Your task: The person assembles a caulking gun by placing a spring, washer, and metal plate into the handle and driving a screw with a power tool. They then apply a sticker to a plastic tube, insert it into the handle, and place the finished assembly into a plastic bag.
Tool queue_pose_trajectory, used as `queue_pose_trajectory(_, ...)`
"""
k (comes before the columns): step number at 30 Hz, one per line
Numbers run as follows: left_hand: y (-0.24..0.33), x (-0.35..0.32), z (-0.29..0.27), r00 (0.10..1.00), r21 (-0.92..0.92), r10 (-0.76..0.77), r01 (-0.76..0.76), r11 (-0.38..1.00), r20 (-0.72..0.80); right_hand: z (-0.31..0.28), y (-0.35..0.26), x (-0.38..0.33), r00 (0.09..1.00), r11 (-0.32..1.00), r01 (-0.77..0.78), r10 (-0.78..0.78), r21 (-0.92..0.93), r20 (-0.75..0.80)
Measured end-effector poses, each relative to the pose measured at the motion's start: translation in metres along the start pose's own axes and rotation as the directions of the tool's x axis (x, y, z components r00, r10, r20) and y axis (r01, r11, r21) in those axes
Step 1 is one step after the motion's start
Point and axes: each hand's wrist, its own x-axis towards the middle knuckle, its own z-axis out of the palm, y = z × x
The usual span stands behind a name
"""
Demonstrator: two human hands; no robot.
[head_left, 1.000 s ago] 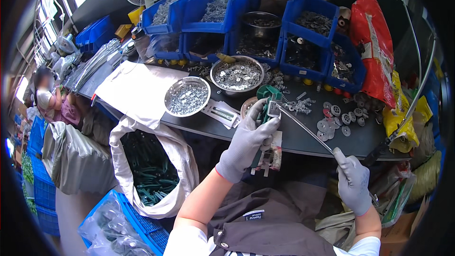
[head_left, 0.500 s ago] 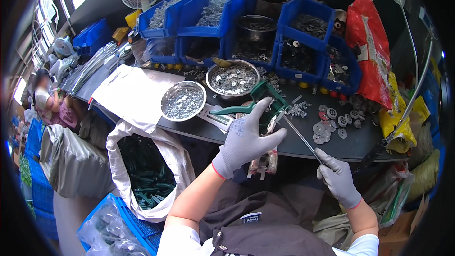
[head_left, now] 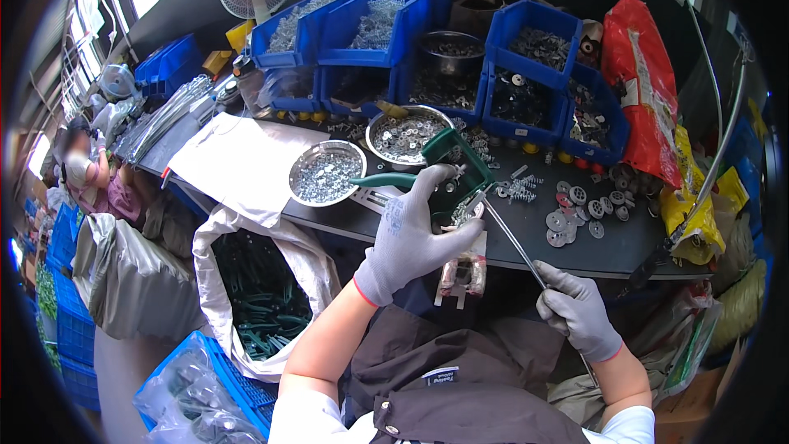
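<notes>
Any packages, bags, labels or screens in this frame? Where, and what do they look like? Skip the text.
Red bag: right end of the bench, upright, crumpled plastic with a pale printed panel.
Yellow bags: below the red one at the bench's right edge, crumpled.
White sack: on the floor left of the left hand, open, full of dark green parts.
Clear bags: bottom left, in a blue crate.
Grey sack: far left, closed.
Screens: none.

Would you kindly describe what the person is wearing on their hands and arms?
Both the left hand and the right hand wear grey knit work gloves with thin red-trimmed cuffs. The forearms are bare, and short white sleeves show near the picture's lower edge.
</notes>
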Motion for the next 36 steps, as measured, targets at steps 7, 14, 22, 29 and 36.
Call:
queue_pose_trajectory(7,0.026,-0.032,0.006,0.987,0.056,0.131,-0.137,0.989,0.098,0.026,-0.009,0.015,0.975,0.982,0.173,-0.182,0.08,0.126)
queue_pose_trajectory(14,0.072,-0.078,-0.033,0.851,0.372,0.405,-0.514,0.773,0.334,-0.003,0.069,0.069,0.719,0.123,0.355,-0.669,-0.927,0.187)
queue_pose_trajectory(22,0.016,-0.139,0.027,0.832,0.35,-0.05,-0.177,0.92,0.552,-0.007,0.298,0.16,0.981,0.428,0.082,0.123,-0.9,0.148)
queue_pose_trajectory(29,-0.073,-0.141,0.066,0.866,0.243,-0.033,-0.104,0.964,0.498,0.002,0.269,0.142,0.955,0.505,0.212,0.075,-0.837,0.287)
queue_pose_trajectory(36,-0.081,-0.144,0.048,0.782,0.358,-0.173,-0.068,0.931,0.599,-0.127,0.19,0.052,0.658,0.615,0.067,-0.619,-0.785,-0.429)
